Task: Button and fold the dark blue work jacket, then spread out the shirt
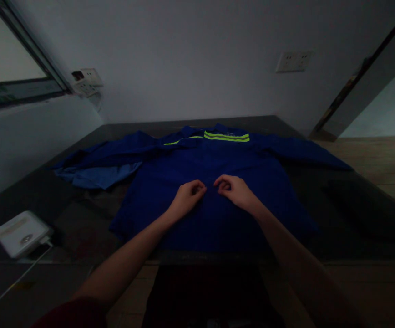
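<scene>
A blue long-sleeved work jacket (252,177) with yellow-green reflective strips across the chest lies spread out, front up, on a dark table. Over the middle of its front, my left hand (186,198) is closed in a pinch, thumb against the index finger. Facing it a short gap away, my right hand (236,192) has its fingers curled in towards the thumb. Whatever lies between the fingertips of either hand is too dark and small to make out. One sleeve stretches to each side; lighter blue cloth (98,176) shows under the left one.
On the left of the dark table (78,209) sits a white boxy device (23,233) with a white cable (16,282) running off the near edge. A flat black item (357,205) lies at the right. Behind stands a wall with sockets (293,61).
</scene>
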A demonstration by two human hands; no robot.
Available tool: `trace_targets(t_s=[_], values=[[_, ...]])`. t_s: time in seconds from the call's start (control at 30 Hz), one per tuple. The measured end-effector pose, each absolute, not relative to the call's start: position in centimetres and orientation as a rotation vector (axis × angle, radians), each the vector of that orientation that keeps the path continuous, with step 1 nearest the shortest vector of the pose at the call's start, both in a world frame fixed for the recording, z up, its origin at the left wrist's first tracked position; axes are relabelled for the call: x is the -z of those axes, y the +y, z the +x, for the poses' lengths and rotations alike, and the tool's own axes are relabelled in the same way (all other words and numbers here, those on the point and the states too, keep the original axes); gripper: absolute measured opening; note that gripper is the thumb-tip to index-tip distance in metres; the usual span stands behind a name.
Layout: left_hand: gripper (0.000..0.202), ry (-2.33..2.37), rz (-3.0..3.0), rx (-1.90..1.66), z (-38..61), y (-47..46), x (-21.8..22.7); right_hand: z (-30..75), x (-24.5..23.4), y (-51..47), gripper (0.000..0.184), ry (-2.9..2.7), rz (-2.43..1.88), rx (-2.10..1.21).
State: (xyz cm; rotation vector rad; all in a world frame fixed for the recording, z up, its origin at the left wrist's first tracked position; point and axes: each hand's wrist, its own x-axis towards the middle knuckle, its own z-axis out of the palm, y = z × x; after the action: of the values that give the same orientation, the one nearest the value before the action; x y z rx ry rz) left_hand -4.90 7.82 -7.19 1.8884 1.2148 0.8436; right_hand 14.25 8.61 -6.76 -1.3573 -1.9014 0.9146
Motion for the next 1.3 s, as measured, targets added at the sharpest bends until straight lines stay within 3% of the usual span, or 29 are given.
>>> trace_targets(t_s=[0.23,0.33,0.53,0.7,0.87,0.97,1.03,1.3], values=[[0.018,1.216,1.866,-0.767,-4.9,7.9,7.3,14.4,6.8,8.6,0.015,-1.958,-1.383,-0.773],[0.019,1.132,1.644,-0.569,-5.0,7.8,7.3,14.1,6.1,8.1,0.007,-1.946,-1.317,-0.761],[0.027,0.948,1.543,-0.115,-5.7,7.2,6.9,13.2,4.0,6.2,0.007,-2.096,-1.093,-0.943],[0.019,0.871,1.466,-0.282,-5.5,7.1,6.7,12.6,3.4,3.7,0.013,-2.357,-0.894,-0.922],[0.025,0.925,1.376,-0.472,-4.7,6.8,6.4,12.6,5.3,1.2,0.04,-2.543,-0.899,-0.476],[0.029,0.894,1.341,-0.501,-4.3,6.5,6.1,13.0,6.9,0.8,0.028,-2.533,-1.022,-0.282],[0.027,0.852,1.316,-0.494,-4.4,6.5,6.0,13.4,7.6,0.9,0.018,-2.453,-1.043,-0.303],[0.014,0.892,1.826,-0.398,-5.6,6.2,5.4,14.9,7.5,1.7,0.021,-1.932,-1.2,-0.699]])
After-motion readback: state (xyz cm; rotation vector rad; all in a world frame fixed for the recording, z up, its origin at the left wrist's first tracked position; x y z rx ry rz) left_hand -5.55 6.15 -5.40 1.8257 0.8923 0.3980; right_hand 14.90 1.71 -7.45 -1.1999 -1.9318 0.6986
